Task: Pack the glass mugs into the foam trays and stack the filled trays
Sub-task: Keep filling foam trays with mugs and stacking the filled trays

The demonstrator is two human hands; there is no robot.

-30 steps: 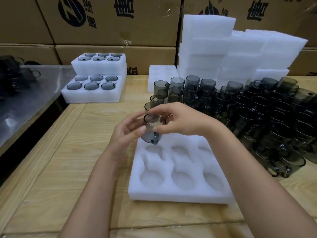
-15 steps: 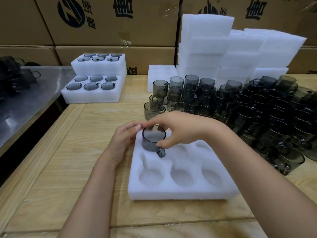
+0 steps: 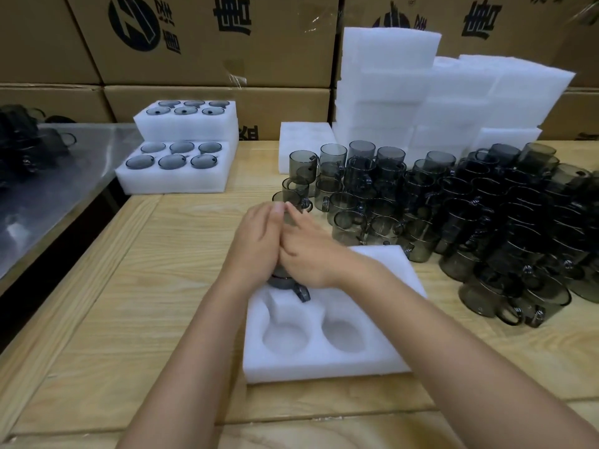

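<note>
A white foam tray (image 3: 385, 358) with round pockets lies on the wooden table in front of me. A smoky grey glass mug (image 3: 300, 290) sits in its far-left pocket; only its handle and a bit of rim show. My left hand (image 3: 259, 247) and my right hand (image 3: 312, 254) lie side by side on top of that mug, fingers straight and pointing away from me, covering it. Two near pockets of the tray are bare. A large pile of loose grey mugs (image 3: 453, 205) stands to the right and behind the tray.
Two filled foam trays (image 3: 175, 186) are stacked stepwise at the back left. Tall stacks of foam trays (image 3: 405, 92) stand at the back right, with cardboard boxes (image 3: 210, 43) behind. A metal table (image 3: 48, 189) with dark mugs adjoins on the left.
The mug went down from my fingertips into the tray's far-left pocket. Both hands let go of its rim and now lie flat over it.
</note>
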